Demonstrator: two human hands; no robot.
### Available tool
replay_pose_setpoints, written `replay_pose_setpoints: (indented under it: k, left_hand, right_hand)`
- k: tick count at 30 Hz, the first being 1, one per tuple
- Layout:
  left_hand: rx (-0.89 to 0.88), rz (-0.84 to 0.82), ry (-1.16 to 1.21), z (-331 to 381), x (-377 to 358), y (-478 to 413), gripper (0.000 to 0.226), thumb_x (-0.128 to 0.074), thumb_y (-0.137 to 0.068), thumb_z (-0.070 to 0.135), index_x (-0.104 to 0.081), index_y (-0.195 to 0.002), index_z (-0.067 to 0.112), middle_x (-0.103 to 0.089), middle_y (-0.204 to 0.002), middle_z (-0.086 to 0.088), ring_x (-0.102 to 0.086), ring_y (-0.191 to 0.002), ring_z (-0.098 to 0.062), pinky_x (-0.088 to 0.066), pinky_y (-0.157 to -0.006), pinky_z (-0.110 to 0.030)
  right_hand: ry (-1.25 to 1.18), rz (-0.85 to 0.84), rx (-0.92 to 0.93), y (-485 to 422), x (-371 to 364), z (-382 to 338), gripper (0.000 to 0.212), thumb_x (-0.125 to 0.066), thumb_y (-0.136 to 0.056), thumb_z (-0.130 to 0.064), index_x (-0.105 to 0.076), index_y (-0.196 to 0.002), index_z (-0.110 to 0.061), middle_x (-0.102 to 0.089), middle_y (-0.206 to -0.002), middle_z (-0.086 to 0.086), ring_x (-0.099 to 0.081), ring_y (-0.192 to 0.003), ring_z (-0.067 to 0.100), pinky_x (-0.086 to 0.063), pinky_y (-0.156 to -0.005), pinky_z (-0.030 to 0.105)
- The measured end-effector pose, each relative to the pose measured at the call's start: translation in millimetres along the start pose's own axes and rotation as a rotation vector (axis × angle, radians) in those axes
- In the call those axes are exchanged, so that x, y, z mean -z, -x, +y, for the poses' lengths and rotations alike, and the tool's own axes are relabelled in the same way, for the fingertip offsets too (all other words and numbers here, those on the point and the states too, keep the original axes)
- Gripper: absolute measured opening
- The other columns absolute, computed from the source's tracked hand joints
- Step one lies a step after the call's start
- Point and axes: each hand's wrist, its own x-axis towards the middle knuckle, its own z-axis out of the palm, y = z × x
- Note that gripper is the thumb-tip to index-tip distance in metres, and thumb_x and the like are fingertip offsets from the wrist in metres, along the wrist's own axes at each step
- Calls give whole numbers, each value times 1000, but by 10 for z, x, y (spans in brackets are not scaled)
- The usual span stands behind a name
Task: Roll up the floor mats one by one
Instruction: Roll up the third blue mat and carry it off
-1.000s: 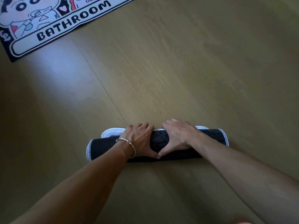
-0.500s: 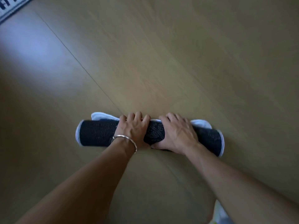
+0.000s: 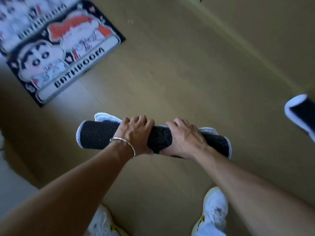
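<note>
I am holding the rolled mat point(image 3: 95, 136) crosswise in front of me with both hands, its black dotted underside facing out and its white-trimmed ends showing at either side. My left hand point(image 3: 134, 133) is wrapping over the roll left of its middle, fingers curling over the far side and thumb underneath; a bracelet point(image 3: 123, 145) is sitting on that wrist. My right hand point(image 3: 185, 138) is closing round the roll just right of the middle in the same way, so each grip is clamping the mat. A white flap point(image 3: 105, 117) of the mat's free edge is sticking out behind the roll. I cannot tell whether the roll is touching the floor point(image 3: 179, 74) or hanging above it. A flat cartoon mat point(image 3: 63, 53) lettered BATHROOM is lying on the floor well off to the upper left. A second roll point(image 3: 302, 114) is showing at the right edge. My white shoes point(image 3: 213, 213) are standing below my arms.
</note>
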Motion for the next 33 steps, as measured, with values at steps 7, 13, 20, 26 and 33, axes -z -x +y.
replay_pose_setpoints:
  k: [7, 13, 20, 26, 33]
  left_hand:
    - [-50, 305, -173, -244, 3034, 570, 80, -64, -60, 72, -42, -121, 26, -46, -117, 6, -47, -110, -17, -38, -87, -35]
    - [-75, 602, -324, -268, 6060, 1633, 76, -65, -58, 71, -47, -112, 21, -48, -115, 2, -48, -109, -20, -45, -85, -39]
    - [-50, 826, -411, 407, 7898, 3087, 86, -66, -59, 71, -41, -127, 26, -52, -115, 2, -51, -107, -21, -45, -88, -40]
    - [55, 846, -340, 1182, 8112, 3544, 74, -71, -55, 69, -50, -111, 25, -58, -100, 5, -59, -94, -20, -42, -71, -32]
    - [92, 911, -327, 1461, 8020, 3522, 66, -67, -64, 64, -48, -112, 22, -57, -106, 1, -59, -99, -24, -44, -75, -36]
  right_hand:
    - [105, 279, 81, 858, 2888, -554, 73, -69, -67, -51, -41, -129, -24, -48, -117, 4, -46, -110, 26, -41, -93, 37]
    - [234, 565, 164, 2095, 5678, -1387, 73, -70, -68, -58, -45, -129, -25, -51, -112, 6, -49, -108, 26, -44, -87, 35]
    - [394, 880, 272, 3841, 7262, -1977, 64, -68, -67, -58, -52, -117, -21, -53, -103, 1, -51, -100, 22, -44, -82, 35]
    - [602, 966, 316, 4552, 7401, -1894, 69, -70, -61, -67, -54, -108, -19, -57, -103, -1, -54, -97, 21, -40, -82, 34]
    - [380, 1010, 392, 4869, 7310, -1604, 59, -60, -80, -57, -57, -123, -16, -57, -118, 0, -47, -112, 19, -35, -98, 31]
